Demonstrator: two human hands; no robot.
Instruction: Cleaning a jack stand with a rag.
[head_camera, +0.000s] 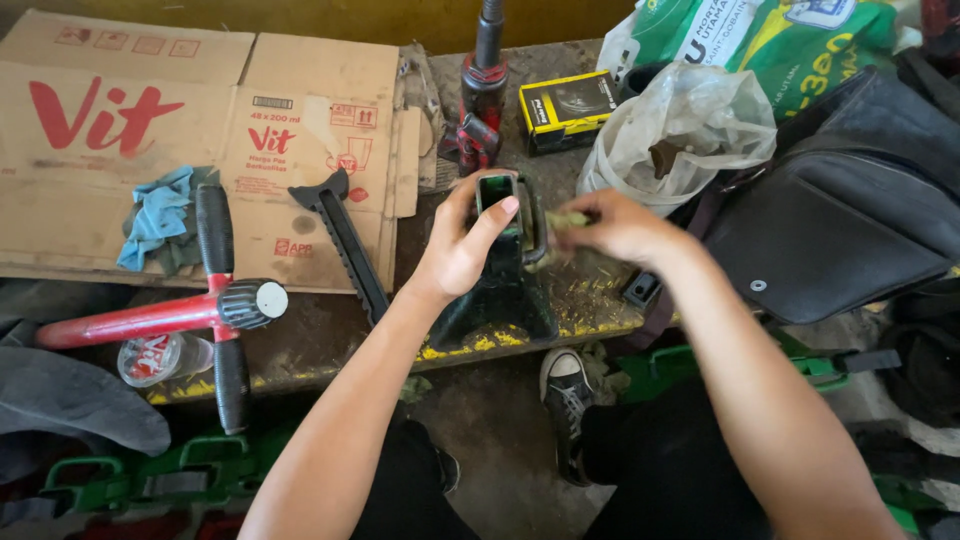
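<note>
The left hand wraps the top of a dark green, flared metal stand upright on the grimy workbench; the right hand pinches a frayed, greenish rag against its rim; flattened brown cardboard lies well left.

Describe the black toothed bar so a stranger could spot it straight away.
Start at the flattened cardboard box covering the bench's left side. On its right edge, left of the left hand, lies the black toothed bar. Unlike the red-and-black handled tool nearby, it is all black, with a notched edge and forked top.
</note>
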